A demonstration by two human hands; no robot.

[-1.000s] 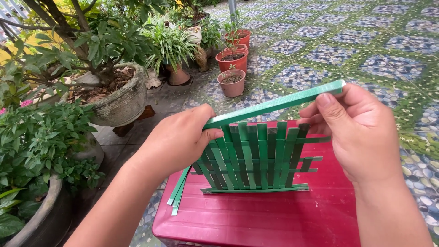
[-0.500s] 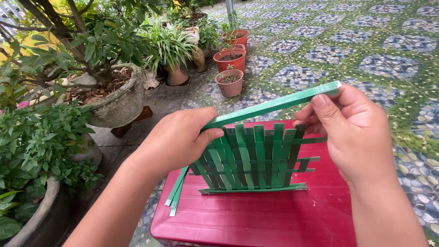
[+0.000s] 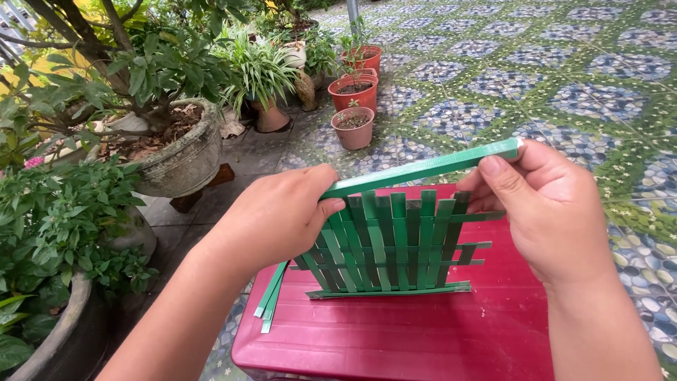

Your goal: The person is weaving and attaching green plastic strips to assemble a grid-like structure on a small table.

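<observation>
Both hands are pinching a long, flat, glossy green strip (image 3: pixel 423 168), the left hand (image 3: pixel 278 215) clamped on its lower end and the right hand (image 3: pixel 543 212) on its upper end, so the strip is spanning slantwise between them. Directly beneath it, a woven mat (image 3: pixel 395 243) of the same stiff green bands is standing partly upright on a ridged red plastic stool (image 3: pixel 395 339), with loose spare strips (image 3: pixel 270 300) overhanging the stool's left edge. Against the earlier frames, hands and strip are sitting virtually unchanged.
</observation>
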